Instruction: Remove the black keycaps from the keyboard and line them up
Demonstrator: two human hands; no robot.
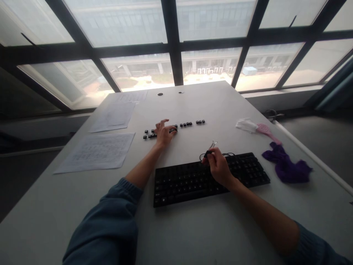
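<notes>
A black keyboard (190,180) lies at a slight slant in front of me. Beyond it, small black keycaps (186,124) sit in loose rows on the white table. My left hand (164,135) reaches in among these keycaps with its fingers apart, the thumb side touching or close beside a few of them; its fingers cover part of the rows. Above the keyboard's upper right part, my right hand (219,167) is closed on a keycap puller (208,153) with a dark handle, its thin metal wires pointing up and away. The hand hides some keys beneath it.
Several written paper sheets (96,152) lie on the left of the table (176,232). On the right are a purple cloth (292,167) and a pink brush-like item (266,130) with white wrapping. A cable (202,157) shows behind the keyboard. Windows stand past the far edge.
</notes>
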